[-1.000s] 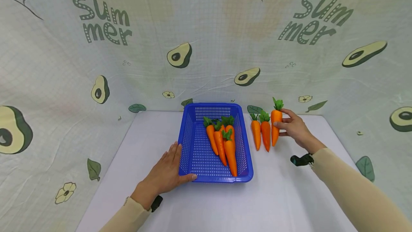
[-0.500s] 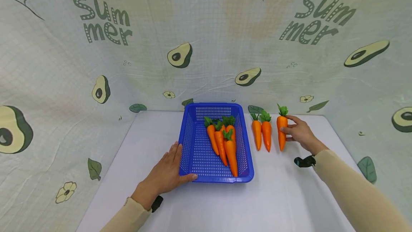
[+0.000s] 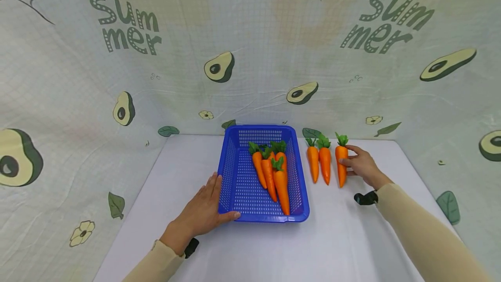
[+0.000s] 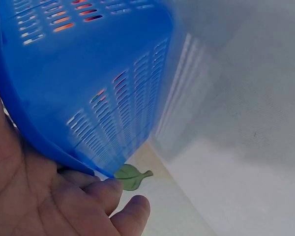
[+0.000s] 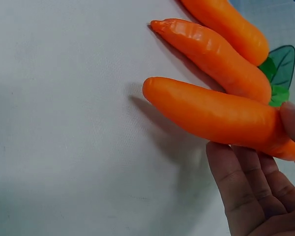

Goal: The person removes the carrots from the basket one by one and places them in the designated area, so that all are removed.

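Observation:
In the head view, my right hand (image 3: 363, 165) pinches an orange carrot (image 3: 341, 176) with green leaves between thumb and fingers. The right wrist view shows this carrot (image 5: 211, 110) close over the table, casting a shadow, its tip away from the palm. To its left lie two more carrots, a slim one (image 3: 313, 164) and a fuller one (image 3: 325, 166), leaves toward the back. My left hand (image 3: 199, 208) rests with straight fingers along the left rim of a blue plastic basket (image 3: 266, 218), its thumb on the front rim. Inside, several carrots (image 3: 281, 190) lie on the right side.
The white table (image 3: 321, 247) extends in front of the basket and to both sides. A cloth (image 3: 250, 34) printed with avocados, leaves and lettering hangs behind and beside it. The basket's slotted wall (image 4: 64, 64) fills much of the left wrist view.
My right hand has brought its carrot slightly right of the other two, then lower and toward me, down near the table beside them. The left hand and basket have stayed put.

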Demonstrator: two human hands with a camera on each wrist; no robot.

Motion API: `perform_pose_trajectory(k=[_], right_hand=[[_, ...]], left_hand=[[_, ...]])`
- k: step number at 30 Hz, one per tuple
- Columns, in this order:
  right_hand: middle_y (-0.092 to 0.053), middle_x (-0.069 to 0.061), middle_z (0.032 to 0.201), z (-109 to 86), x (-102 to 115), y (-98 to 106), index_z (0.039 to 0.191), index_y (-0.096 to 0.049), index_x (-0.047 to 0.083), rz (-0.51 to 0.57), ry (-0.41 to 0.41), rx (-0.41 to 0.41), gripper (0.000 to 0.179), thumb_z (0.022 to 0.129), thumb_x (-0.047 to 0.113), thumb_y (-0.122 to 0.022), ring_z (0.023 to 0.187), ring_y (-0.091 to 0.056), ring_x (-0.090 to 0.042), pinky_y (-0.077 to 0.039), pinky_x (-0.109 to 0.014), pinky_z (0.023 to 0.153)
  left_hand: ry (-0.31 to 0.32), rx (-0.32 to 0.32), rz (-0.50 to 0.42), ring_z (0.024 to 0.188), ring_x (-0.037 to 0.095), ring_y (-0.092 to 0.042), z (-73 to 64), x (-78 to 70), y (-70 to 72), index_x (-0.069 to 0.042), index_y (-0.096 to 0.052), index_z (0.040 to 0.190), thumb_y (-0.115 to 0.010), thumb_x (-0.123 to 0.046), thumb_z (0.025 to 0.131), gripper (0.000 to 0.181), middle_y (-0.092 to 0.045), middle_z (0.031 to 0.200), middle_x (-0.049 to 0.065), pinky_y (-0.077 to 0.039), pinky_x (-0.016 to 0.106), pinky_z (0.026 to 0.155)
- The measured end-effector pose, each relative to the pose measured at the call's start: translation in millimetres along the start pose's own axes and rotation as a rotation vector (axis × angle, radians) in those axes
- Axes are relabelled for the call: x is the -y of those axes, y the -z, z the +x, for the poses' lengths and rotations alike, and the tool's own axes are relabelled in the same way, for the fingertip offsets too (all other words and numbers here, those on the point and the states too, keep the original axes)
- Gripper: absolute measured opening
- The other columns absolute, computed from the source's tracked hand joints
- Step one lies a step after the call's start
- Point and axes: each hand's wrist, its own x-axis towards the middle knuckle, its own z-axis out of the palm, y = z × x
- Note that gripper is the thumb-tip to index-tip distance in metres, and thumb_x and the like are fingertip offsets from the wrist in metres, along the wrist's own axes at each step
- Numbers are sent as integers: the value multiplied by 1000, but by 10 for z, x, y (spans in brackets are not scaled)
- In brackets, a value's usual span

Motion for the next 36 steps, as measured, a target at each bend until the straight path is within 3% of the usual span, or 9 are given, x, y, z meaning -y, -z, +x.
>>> perform_pose_trajectory(k=[10, 22, 36], right_hand=[[-34, -39, 159, 43, -5, -43, 170, -10, 8, -14, -24, 11, 82, 108, 20, -61, 128, -59, -47, -63, -44, 92], [-42, -39, 152, 92, -51, -93, 167, -20, 1, -31, -14, -19, 77, 106, 17, -64, 100, -70, -27, -66, -36, 82], [-55, -38, 143, 177, -101, -166, 162, -34, -2, -112, -4, -110, 68, 105, 19, -63, 86, -72, -16, -64, -28, 77]], left_hand=[[1, 2, -3, 160, 44, -23, 4, -4, 11, 3, -12, 167, -60, -82, 88, 126, -10, 175, 26, -29, 58, 127], [23, 20, -12, 161, 43, -23, 15, -11, 3, 1, -8, 168, -60, -83, 87, 128, -6, 176, 24, -29, 58, 127], [32, 19, -24, 159, 44, -28, 27, -10, 11, 0, -8, 169, -61, -84, 86, 129, -6, 177, 23, -29, 58, 127]])
